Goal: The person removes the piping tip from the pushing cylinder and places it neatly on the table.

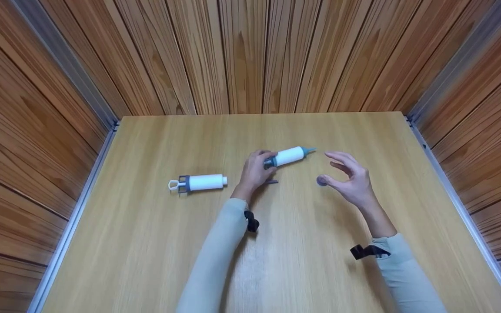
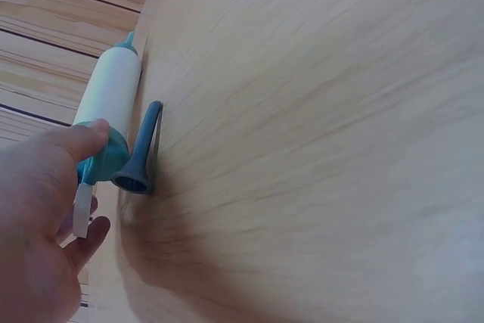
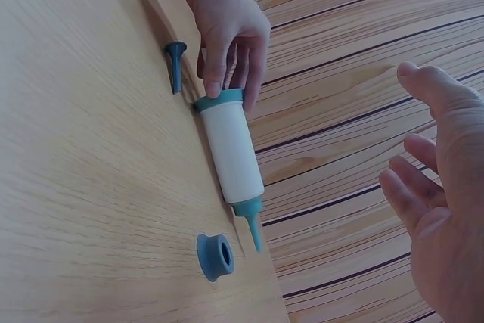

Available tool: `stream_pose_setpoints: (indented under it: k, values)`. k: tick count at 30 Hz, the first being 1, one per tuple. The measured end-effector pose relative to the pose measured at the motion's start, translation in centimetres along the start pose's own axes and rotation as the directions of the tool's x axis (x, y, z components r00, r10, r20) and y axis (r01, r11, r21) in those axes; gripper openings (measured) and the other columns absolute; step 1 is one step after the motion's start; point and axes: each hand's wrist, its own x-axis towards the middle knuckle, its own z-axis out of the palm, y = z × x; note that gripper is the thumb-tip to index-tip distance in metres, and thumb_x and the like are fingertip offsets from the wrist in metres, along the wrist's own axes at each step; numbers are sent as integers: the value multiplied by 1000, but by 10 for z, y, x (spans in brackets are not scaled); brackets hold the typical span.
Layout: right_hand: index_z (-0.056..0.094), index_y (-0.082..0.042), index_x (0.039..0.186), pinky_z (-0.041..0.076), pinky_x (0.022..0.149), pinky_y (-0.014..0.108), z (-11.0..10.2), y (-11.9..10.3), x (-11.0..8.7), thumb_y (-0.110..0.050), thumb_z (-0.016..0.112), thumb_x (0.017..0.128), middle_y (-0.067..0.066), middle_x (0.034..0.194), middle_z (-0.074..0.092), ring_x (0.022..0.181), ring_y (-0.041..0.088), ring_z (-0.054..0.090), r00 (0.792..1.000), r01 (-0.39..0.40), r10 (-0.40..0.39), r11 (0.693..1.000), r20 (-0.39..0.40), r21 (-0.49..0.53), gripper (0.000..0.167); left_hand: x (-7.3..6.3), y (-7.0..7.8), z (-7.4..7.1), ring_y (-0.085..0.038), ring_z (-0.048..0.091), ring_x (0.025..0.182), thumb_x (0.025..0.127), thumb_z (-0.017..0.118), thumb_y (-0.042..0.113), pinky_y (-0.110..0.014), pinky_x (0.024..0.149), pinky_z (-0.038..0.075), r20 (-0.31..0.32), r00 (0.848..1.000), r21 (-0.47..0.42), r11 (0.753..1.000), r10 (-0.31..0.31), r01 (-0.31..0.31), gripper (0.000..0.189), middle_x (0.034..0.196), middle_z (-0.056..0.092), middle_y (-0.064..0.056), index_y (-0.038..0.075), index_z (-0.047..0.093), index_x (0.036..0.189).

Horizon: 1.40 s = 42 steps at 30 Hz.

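Left hand (image 1: pixel 255 171) grips a teal-tipped syringe (image 1: pixel 289 156)

The white-barrelled syringe sits slantwise at the middle of the counter (image 1: pixel 146 261), tip pointing right, its teal rear collar pinched between thumb and fingers. To its right, the right hand (image 1: pixel 352 184) is spread, near but apart from a grooved ring (image 3: pixel 215 257). A loose cone nozzle (image 2: pixel 141 149) lies beside the syringe; a second syringe (image 1: pixel 207 182) lies left.

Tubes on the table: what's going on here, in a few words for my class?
Someone's left hand holds a white tube by its collar, the nozzle pointing away from that hand. The right hand is open and holds nothing. On the table, a ring lies near the right hand, a funnel near the left. The other tube lies further left.
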Motion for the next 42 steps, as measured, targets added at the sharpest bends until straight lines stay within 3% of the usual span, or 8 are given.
stream_pose_setpoints:
  k: [9,16,21,23,27,33,42]
  values:
    - [68,11,143,56,115,18,0,2,1,25,83,83,-6,145,71,137,-1,66,1000,31,-31,999,-5,28,63,1,-1,-2,-30,63,150,105,81,15,-45,128,53,-19,1000,-10,1000,10,-10,46,158,66,-9,22,73,150]
    - [67,8,146,58,114,21,1,2,2,28,82,81,6,156,65,143,6,65,999,41,-40,997,-19,66,70,0,-3,-8,-33,64,150,105,80,14,-47,127,54,-28,999,-30,999,31,-32,45,158,66,-12,19,73,149]
    - [60,16,148,58,115,21,-2,2,3,28,81,81,-14,160,57,147,2,61,999,31,-30,997,-12,75,71,0,-5,-12,-34,63,151,105,80,14,-48,127,54,-18,1000,-47,999,12,-13,44,161,65,-13,19,73,148]
    - [59,17,148,58,115,20,-2,3,4,28,81,81,-16,160,56,147,1,60,1000,27,-27,997,-10,71,71,0,-6,-14,-34,65,150,104,80,14,-49,126,55,-20,1000,-45,999,13,-14,43,160,66,-13,19,74,147]
    - [59,19,146,58,114,19,-1,4,4,28,82,81,-5,160,57,147,1,59,1000,28,-27,997,-14,70,69,-2,-8,-17,-35,68,144,102,80,14,-49,121,58,-34,999,-35,999,28,-29,43,157,68,-15,18,76,145]
    - [58,20,145,58,114,19,0,8,5,29,80,82,-1,160,58,146,2,60,999,27,-25,997,-22,78,68,-5,-10,-25,-34,68,142,102,81,17,-50,119,60,-37,999,-13,999,35,-35,43,157,68,-14,20,76,144]
    - [60,16,147,58,114,19,-5,9,12,28,81,82,27,159,55,147,1,59,999,35,-34,997,-27,66,69,-6,-13,-46,-32,73,135,102,83,19,-49,118,61,-70,993,-6,996,92,-93,41,155,71,-15,19,77,143]
